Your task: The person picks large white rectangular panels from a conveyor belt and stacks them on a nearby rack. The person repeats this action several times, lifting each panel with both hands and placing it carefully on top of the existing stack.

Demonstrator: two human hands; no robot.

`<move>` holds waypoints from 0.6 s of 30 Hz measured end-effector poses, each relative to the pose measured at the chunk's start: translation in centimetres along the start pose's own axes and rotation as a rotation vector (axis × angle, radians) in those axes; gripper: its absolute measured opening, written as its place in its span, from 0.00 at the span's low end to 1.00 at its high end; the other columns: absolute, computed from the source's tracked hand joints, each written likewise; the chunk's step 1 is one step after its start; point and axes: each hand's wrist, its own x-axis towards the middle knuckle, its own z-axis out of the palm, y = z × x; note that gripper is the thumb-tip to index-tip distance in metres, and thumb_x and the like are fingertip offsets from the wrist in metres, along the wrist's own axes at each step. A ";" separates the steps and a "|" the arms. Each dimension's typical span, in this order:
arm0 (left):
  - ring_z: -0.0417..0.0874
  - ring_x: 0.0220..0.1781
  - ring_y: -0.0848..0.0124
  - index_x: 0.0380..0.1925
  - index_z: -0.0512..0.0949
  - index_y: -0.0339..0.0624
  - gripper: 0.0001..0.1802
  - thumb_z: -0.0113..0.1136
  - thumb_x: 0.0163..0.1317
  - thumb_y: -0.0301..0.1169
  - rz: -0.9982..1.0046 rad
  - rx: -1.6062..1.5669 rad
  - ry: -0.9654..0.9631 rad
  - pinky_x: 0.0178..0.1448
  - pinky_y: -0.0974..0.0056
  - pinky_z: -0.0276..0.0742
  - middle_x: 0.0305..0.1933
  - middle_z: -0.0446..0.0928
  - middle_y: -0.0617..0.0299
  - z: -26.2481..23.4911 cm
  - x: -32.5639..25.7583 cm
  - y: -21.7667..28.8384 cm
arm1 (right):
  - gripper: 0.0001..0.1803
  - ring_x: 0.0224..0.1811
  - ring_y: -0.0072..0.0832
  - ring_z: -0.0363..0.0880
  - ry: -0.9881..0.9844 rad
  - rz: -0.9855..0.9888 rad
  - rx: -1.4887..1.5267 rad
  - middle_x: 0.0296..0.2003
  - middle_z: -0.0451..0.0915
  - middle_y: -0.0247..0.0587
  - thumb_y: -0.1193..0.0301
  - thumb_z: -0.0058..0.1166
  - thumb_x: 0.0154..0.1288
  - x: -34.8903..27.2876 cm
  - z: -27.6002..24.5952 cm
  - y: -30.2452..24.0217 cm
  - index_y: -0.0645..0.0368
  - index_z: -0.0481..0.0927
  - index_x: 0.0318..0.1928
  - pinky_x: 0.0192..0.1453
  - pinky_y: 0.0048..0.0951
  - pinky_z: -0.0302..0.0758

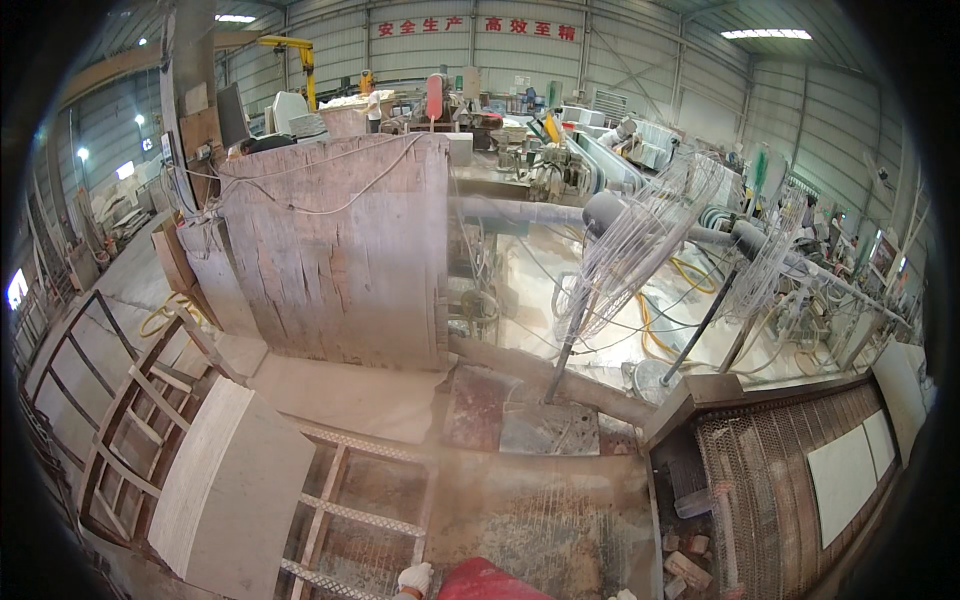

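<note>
1. My left hand [414, 578], in a white glove, sits at the bottom edge of the view; I cannot tell how far it is open or whether it grips anything.
2. A red object [482, 582] lies just beside that hand, to its right, cut off by the lower edge.
3. My right hand is out of view.
4. A pale stone slab [232, 490] leans on a wooden rack [130, 420] to the left.
5. Two standing fans [635, 245] are ahead, beside a mesh conveyor [770, 480] carrying white tiles [842, 480].
</note>
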 end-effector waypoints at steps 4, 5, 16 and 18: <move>0.71 0.20 0.71 0.15 0.75 0.47 0.12 0.51 0.52 0.38 -0.008 -0.047 0.053 0.22 0.62 0.65 0.15 0.71 0.64 0.3 -1.5 1.0 | 0.13 0.07 0.25 0.54 -0.006 0.000 0.029 0.11 0.59 0.29 0.64 0.49 0.58 -0.3 0.3 -0.2 0.47 0.64 0.19 0.09 0.28 0.53; 0.70 0.19 0.72 0.15 0.75 0.46 0.12 0.51 0.52 0.38 0.068 0.077 0.073 0.21 0.63 0.64 0.15 0.70 0.65 0.3 -1.5 1.0 | 0.12 0.07 0.25 0.54 -0.004 -0.003 0.035 0.11 0.60 0.29 0.65 0.49 0.59 -0.3 0.3 -0.2 0.47 0.64 0.20 0.09 0.28 0.53; 0.70 0.19 0.73 0.15 0.75 0.44 0.15 0.49 0.53 0.41 0.048 0.068 0.066 0.22 0.65 0.63 0.16 0.71 0.66 0.8 -1.6 1.1 | 0.08 0.09 0.24 0.56 -0.080 -0.029 -0.010 0.13 0.61 0.29 0.65 0.49 0.59 1.7 -0.9 0.0 0.47 0.67 0.25 0.10 0.27 0.56; 0.69 0.18 0.73 0.15 0.75 0.44 0.15 0.49 0.52 0.41 0.032 0.008 0.079 0.22 0.64 0.63 0.15 0.71 0.66 1.0 -2.5 1.5 | 0.08 0.09 0.24 0.57 -0.119 -0.123 -0.077 0.13 0.62 0.29 0.65 0.49 0.59 3.3 -1.7 0.6 0.47 0.68 0.25 0.10 0.27 0.57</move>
